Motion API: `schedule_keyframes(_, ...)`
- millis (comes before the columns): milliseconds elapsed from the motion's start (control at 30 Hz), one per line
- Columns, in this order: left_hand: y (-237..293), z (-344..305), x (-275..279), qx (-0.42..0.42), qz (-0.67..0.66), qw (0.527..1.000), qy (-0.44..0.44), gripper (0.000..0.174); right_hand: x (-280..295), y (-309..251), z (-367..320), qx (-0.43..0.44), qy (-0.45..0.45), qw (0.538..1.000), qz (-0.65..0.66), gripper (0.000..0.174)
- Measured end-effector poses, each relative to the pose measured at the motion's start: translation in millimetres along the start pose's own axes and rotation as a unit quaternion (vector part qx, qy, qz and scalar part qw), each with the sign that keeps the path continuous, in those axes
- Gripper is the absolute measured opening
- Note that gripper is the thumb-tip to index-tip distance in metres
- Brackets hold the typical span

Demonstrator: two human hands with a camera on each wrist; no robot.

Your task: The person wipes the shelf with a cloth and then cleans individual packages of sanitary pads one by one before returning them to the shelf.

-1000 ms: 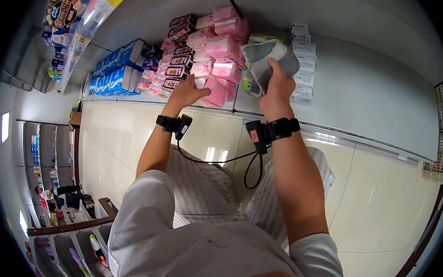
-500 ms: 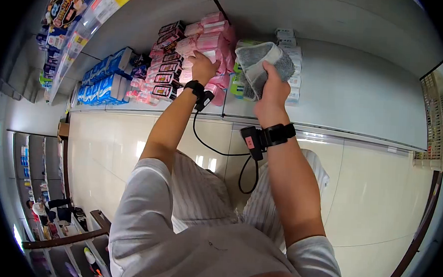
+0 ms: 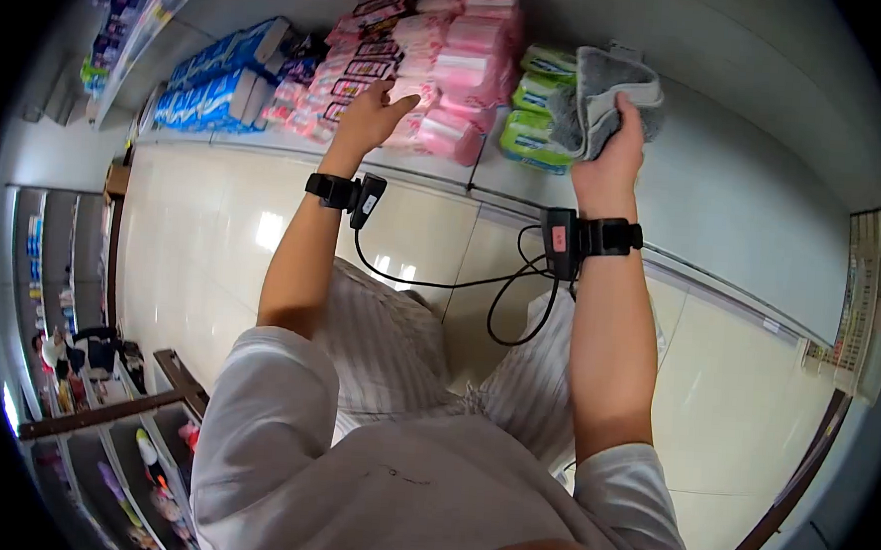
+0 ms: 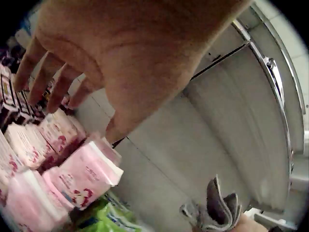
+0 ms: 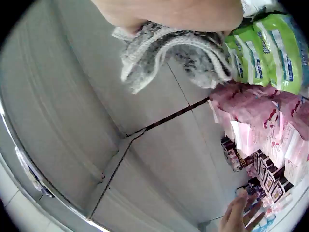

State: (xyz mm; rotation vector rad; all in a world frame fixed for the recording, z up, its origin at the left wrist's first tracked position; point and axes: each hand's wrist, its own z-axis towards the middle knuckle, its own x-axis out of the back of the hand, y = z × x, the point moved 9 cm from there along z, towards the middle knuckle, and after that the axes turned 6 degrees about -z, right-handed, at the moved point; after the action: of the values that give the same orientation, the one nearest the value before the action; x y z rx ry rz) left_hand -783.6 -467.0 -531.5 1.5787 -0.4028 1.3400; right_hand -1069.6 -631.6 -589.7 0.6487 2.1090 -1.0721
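In my right hand [image 3: 611, 159] is a folded grey cloth [image 3: 601, 94], gripped between thumb and fingers above the shelf, beside green packs [image 3: 536, 131]. The right wrist view shows the cloth [image 5: 169, 53] bunched under the palm. My left hand [image 3: 369, 122], fingers spread and holding nothing, is over the front of the pink packs [image 3: 463, 77] and dark-and-pink packs [image 3: 364, 67]. In the left wrist view the left hand [image 4: 111, 58] hangs above pink packs [image 4: 84, 174]; whether it touches any cannot be told.
Blue packs [image 3: 216, 99] stand at the left of the shelf [image 3: 734, 181]. A beige basket [image 3: 853, 297] is at the far right, an upper shelf edge with price tags [image 3: 149, 31] at upper left. A cable [image 3: 440, 283] links the wrist devices. Other shelving [image 3: 52, 265] stands far left.
The right hand has carried the cloth to the right, uncovering more green packs. My left hand reached onto the pink packs, then drew back leftward, empty. The head view has shifted.
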Motion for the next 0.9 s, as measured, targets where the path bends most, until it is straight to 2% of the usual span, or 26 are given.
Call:
schedule_keyframes(67, -15, -17, 14, 0.018, -0.025, 0.999, 0.023, 0.069, -25, 9, 0, 0.011, -0.075, 0.995, 0.068, 0.051)
schedule_keyframes(100, -24, -29, 15, 0.013, 0.005, 0.999, 0.046, 0.059, -38, 15, 0, 0.029, -0.123, 0.990, 0.056, 0.051)
schedule_keyframes(133, -36, -40, 14, 0.021, -0.001, 0.999, 0.049, 0.059, -38, 22, 0, 0.026, -0.125, 0.991, 0.047, 0.051)
schedule_keyframes(200, -60, -53, -2, 0.029, 0.098, 0.994, -0.046, 0.054, -54, 36, -5, 0.002, -0.187, 0.981, 0.044, 0.053)
schedule_keyframes(233, -70, -50, -4, 0.038, 0.079, 0.992, -0.094, 0.054, -58, 45, -3, -0.023, -0.221, 0.974, 0.037, 0.057)
schedule_keyframes(267, -78, -46, 1, 0.051, 0.079, 0.993, -0.076, 0.054, -55, 52, 1, -0.025, -0.222, 0.974, 0.022, 0.057)
schedule_keyframes(333, -80, -31, 19, 0.021, 0.006, 1.000, -0.017, 0.053, -61, 61, -4, -0.038, -0.224, 0.974, 0.023, 0.057)
schedule_keyframes(367, -73, -27, 29, -0.010, 0.014, 1.000, 0.011, 0.053, -64, 62, -10, -0.041, -0.214, 0.976, 0.029, 0.056)
schedule_keyframes(467, -102, 14, 12, -0.006, -0.044, 0.999, 0.019, 0.053, -64, 74, -21, -0.057, -0.211, 0.976, -0.012, 0.056)
schedule_keyframes(500, -105, 25, 2, 0.091, -0.045, 0.994, -0.046, 0.056, -79, 77, -31, -0.054, -0.272, 0.961, -0.019, 0.056)
schedule_keyframes(533, -104, 30, 3, 0.061, -0.128, 0.988, 0.064, 0.059, -90, 77, -42, -0.002, -0.235, 0.970, -0.063, 0.057)
schedule_keyframes(567, -84, 33, 8, 0.048, -0.215, 0.972, 0.081, 0.059, -88, 76, -31, 0.018, -0.219, 0.969, -0.108, 0.055)
schedule_keyframes(600, -63, 28, 16, 0.070, -0.309, 0.946, 0.062, 0.059, -80, 78, -24, 0.035, -0.196, 0.968, -0.150, 0.055)
schedule_keyframes(633, -47, 19, 18, 0.062, -0.425, 0.900, 0.075, 0.052, -94, 83, -29, 0.043, -0.195, 0.968, -0.154, 0.055)
schedule_keyframes(667, -43, 26, -13, 0.043, -0.543, 0.836, 0.062, 0.049, -124, 78, -38, 0.158, -0.206, 0.905, -0.336, 0.055)
schedule_keyframes(700, -28, 7, -26, 0.129, -0.720, 0.681, -0.039, 0.048, -156, 81, -51, 0.261, -0.203, 0.798, -0.503, 0.056)
schedule_keyframes(767, -19, -11, -25, -0.032, -0.804, 0.593, -0.022, 0.051, -216, 117, -89, 0.352, -0.327, 0.634, -0.606, 0.056)
schedule_keyframes(800, -19, -14, -36, -0.034, -0.874, 0.479, -0.075, 0.051, -233, 126, -93, 0.352, -0.324, 0.635, -0.606, 0.056)
schedule_keyframes(867, -42, -22, -34, -0.016, -0.910, 0.408, -0.069, 0.051, -253, 167, -110, 0.295, -0.466, 0.593, -0.587, 0.056)
schedule_keyframes(900, -60, -22, -28, -0.001, -0.918, 0.393, -0.049, 0.051, -250, 174, -103, 0.291, -0.460, 0.598, -0.588, 0.056)
